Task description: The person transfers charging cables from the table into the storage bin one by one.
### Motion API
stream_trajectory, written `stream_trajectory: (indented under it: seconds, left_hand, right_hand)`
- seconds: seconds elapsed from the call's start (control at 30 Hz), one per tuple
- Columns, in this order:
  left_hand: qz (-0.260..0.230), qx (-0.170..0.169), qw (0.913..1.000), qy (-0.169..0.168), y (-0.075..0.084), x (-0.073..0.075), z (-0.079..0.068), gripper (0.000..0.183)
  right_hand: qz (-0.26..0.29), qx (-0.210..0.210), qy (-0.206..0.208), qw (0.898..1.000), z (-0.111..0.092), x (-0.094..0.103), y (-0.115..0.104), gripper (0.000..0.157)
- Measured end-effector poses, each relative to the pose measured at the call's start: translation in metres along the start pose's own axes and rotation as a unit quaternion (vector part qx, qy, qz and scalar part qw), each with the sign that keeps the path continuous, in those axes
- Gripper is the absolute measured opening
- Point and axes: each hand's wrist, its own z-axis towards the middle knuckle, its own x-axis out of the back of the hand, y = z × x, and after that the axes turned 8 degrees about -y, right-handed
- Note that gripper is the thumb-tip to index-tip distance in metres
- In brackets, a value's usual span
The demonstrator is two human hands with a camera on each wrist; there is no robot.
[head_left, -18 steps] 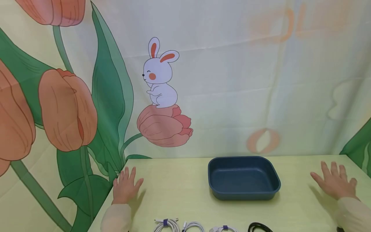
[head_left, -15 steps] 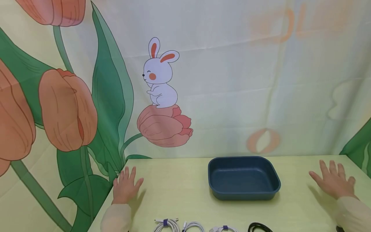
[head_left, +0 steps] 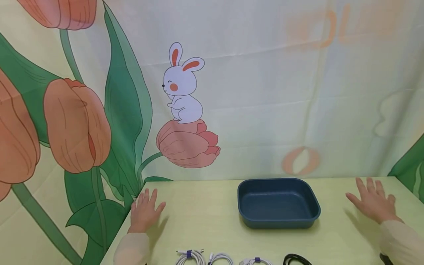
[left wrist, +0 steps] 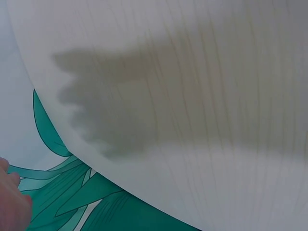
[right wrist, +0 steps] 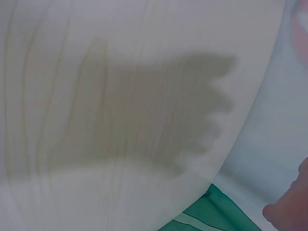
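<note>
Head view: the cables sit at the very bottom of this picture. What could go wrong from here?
First, the white coils and the black coil are cut off by the frame's lower edge, so handling there might go partly unseen. Second, a connector end of the leftmost white coil sticks out towards its neighbour, so it could snag when lifted. Third, the blue tray has raised walls; anything carried in low might catch the near one.

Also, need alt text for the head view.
A person's left hand and right hand, fingers spread, nothing in either grip, flank a blue tray on a table. Three white cables and a black cable lie nearer, cut off by the bottom edge. Behind, a rabbit-and-tulip backdrop.
</note>
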Motion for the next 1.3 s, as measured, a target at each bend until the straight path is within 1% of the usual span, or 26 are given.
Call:
stream_trajectory:
  seconds: [0.1,0.23,0.5,0.73,0.97,1.07,1.13,1.2,1.23,1.3]
  left_hand:
    - [-0.003,-0.005,1.0000,-0.002,0.003,0.000,0.001,0.065]
    - [-0.007,-0.008,0.9999,-0.005,0.007,-0.001,0.002,0.065]
    - [-0.011,-0.018,0.9997,-0.008,0.014,-0.006,0.001,0.065]
    - [-0.005,-0.019,0.9998,-0.006,0.015,-0.006,-0.003,0.062]
    - [-0.003,-0.025,0.9997,-0.005,0.015,-0.008,-0.003,0.062]
    - [-0.005,-0.032,0.9995,-0.001,0.016,-0.009,-0.002,0.062]
    - [-0.009,-0.041,0.9991,0.008,0.015,-0.011,-0.002,0.063]
    - [-0.015,-0.046,0.9987,0.014,0.014,-0.013,-0.002,0.067]
    - [-0.017,-0.051,0.9983,0.022,0.014,-0.014,-0.002,0.069]
    - [-0.019,-0.053,0.9981,0.025,0.014,-0.015,-0.002,0.073]
  right_hand:
    - [-0.002,0.013,-0.006,1.000,0.001,0.002,-0.004,0.086]
    - [-0.009,0.020,-0.009,1.000,0.002,0.002,-0.011,0.085]
    - [-0.010,0.039,-0.004,0.999,0.002,-0.002,-0.026,0.084]
    - [0.002,0.053,-0.002,0.999,0.003,-0.003,-0.037,0.081]
    - [0.010,0.058,-0.015,0.998,0.003,-0.003,-0.046,0.082]
    - [0.009,0.062,-0.016,0.998,0.003,-0.004,-0.049,0.082]
    - [0.010,0.065,-0.016,0.998,0.003,-0.005,-0.052,0.081]
    - [0.012,0.069,-0.017,0.997,0.004,-0.006,-0.053,0.081]
    - [0.013,0.071,-0.017,0.997,0.004,-0.007,-0.054,0.081]
    - [0.014,0.073,-0.017,0.997,0.005,-0.008,-0.056,0.081]
